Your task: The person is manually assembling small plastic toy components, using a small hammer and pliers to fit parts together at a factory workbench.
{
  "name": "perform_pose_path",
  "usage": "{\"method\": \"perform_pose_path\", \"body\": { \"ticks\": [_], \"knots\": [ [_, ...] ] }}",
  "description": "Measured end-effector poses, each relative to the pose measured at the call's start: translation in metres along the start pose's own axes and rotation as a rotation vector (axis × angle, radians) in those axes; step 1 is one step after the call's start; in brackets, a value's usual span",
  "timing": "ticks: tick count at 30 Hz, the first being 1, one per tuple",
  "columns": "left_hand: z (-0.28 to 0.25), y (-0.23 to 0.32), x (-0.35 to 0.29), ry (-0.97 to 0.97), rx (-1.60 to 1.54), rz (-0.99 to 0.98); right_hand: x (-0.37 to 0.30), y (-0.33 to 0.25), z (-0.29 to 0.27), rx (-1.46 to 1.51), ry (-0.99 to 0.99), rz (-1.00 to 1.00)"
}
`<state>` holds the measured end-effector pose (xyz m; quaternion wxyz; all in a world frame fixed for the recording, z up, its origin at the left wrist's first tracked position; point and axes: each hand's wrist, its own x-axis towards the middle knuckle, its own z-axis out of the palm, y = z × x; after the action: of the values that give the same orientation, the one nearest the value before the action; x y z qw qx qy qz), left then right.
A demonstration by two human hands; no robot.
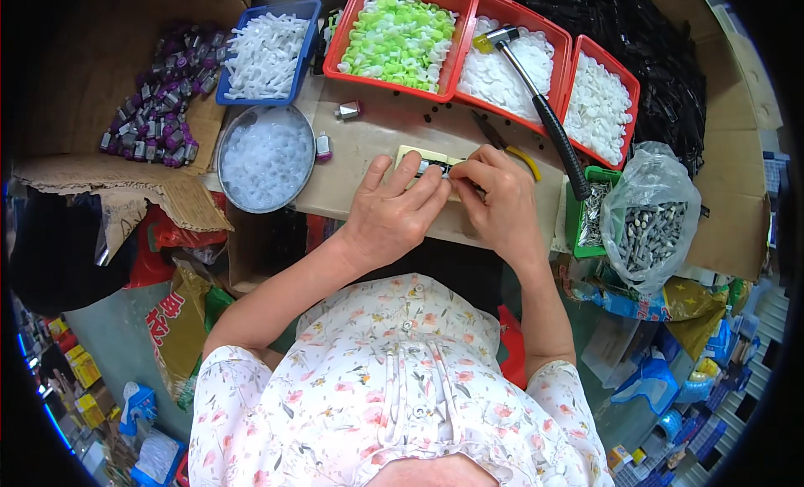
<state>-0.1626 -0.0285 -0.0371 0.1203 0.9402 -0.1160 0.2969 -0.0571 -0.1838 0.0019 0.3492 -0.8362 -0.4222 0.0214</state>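
My left hand [392,209] and my right hand [496,200] meet over a small pale yellow block [412,154] on the cardboard-topped table [368,139]. The left fingers lie flat on the block and hold it down. The right fingertips pinch a tiny part against the block's top; the part is too small to make out. A hammer [536,102] with a black handle lies across the red trays just beyond my right hand. Yellow-handled pliers [511,149] lie right behind my right hand.
Red trays hold green and white caps [400,36] and white discs [596,97]. A blue tray of white parts [266,53], a round tin of clear caps [265,159] and purple parts [159,110] lie left. A bag of metal pieces [655,229] and a green box [591,215] sit right.
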Motion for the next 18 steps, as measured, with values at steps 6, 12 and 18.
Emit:
{"method": "perform_pose_path", "body": {
  "ticks": [6, 12, 18],
  "knots": [
    [-0.009, -0.003, 0.009, -0.088, 0.102, 0.105, 0.003, 0.002, -0.005, -0.014, -0.055, -0.068],
    [-0.009, -0.006, 0.009, -0.113, 0.119, 0.177, 0.000, 0.004, -0.008, 0.062, -0.072, -0.030],
    [-0.002, -0.010, 0.007, -0.029, 0.111, 0.248, -0.002, 0.005, -0.005, 0.054, -0.054, -0.098]
  ]
}}
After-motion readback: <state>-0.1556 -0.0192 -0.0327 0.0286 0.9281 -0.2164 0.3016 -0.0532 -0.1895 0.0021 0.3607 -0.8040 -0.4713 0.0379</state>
